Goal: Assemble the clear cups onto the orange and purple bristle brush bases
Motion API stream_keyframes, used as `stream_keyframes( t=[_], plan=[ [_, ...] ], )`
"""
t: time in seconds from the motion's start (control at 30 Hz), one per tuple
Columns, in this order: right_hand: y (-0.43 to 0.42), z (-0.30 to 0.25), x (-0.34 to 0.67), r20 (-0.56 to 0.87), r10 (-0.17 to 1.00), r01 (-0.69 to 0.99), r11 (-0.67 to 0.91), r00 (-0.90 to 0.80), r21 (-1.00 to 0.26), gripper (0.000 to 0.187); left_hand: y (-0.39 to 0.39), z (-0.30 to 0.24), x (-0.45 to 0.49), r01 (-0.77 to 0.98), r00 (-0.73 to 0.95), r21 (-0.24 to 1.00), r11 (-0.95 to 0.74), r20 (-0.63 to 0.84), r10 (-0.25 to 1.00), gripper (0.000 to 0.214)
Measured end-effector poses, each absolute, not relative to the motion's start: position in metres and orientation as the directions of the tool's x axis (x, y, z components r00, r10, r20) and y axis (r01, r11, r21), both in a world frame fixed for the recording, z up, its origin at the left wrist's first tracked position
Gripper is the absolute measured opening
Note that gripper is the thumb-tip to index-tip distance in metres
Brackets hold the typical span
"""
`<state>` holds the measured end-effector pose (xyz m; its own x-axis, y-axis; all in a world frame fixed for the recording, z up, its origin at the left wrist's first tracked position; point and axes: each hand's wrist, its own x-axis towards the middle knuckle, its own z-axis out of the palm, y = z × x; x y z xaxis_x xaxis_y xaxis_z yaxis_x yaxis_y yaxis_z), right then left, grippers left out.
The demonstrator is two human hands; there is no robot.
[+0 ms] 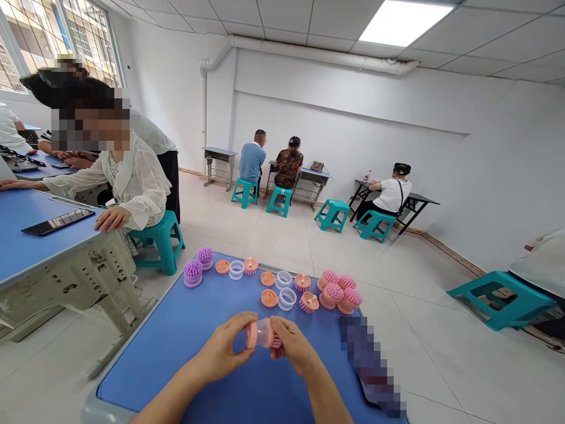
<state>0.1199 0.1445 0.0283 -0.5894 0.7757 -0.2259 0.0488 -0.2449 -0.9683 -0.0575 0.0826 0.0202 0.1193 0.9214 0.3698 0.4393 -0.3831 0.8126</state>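
Observation:
Both my left hand (pixel 220 347) and my right hand (pixel 293 346) grip a small brush assembly (pixel 262 333) above the blue table (pixel 145 359). It has a peach-pink disc, a clear plastic ring and pink bristles, partly hidden by my fingers. Beyond my hands lie several peach discs (pixel 268 298), several clear rings (pixel 286 298) and several pink bristle heads (pixel 309 302). A cluster of pink bristle brushes (pixel 339 292) sits at the far right of the table. Two purple-tipped brushes (pixel 193 274) stand at the far left. A blurred dark object (pixel 371 365) lies along the right edge.
A second blue table (pixel 48 235) with a phone (pixel 58 222) stands to my left, and a person leans over it. Teal stools (pixel 161 242) stand on the tiled floor. Several people sit at desks by the far wall.

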Motion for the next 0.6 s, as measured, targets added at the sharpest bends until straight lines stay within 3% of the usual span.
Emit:
stream_keyframes(
  t=[0.17,0.27,0.33,0.43,0.6],
  plan=[
    [0.1429,0.0344,0.1256,-0.149,0.760,-0.053,-0.235,-0.632,-0.971,0.059,0.0841,0.0193,-0.0573,0.454,0.070,0.831,-0.322,0.327,0.942,0.048],
    [0.1446,0.0352,0.1249,-0.075,0.775,-0.059,-0.143,-0.628,-0.988,0.048,0.0841,0.0182,-0.0581,0.459,0.103,0.831,-0.314,0.301,0.948,0.049],
    [0.1461,0.0322,0.1215,-0.128,0.782,0.002,-0.160,-0.610,-0.987,0.039,0.0836,0.0175,-0.0585,0.496,0.137,0.806,-0.324,0.296,0.945,0.048],
    [0.1469,0.0278,0.1173,-0.231,0.787,0.084,-0.223,-0.573,-0.971,0.048,0.0832,0.0168,-0.0586,0.547,0.164,0.763,-0.346,0.307,0.937,0.047],
    [0.1448,0.0313,0.1223,-0.223,0.750,-0.002,-0.287,-0.623,-0.958,0.054,0.0848,0.0166,-0.0570,0.533,0.101,0.778,-0.332,0.331,0.938,0.048]
  ],
)
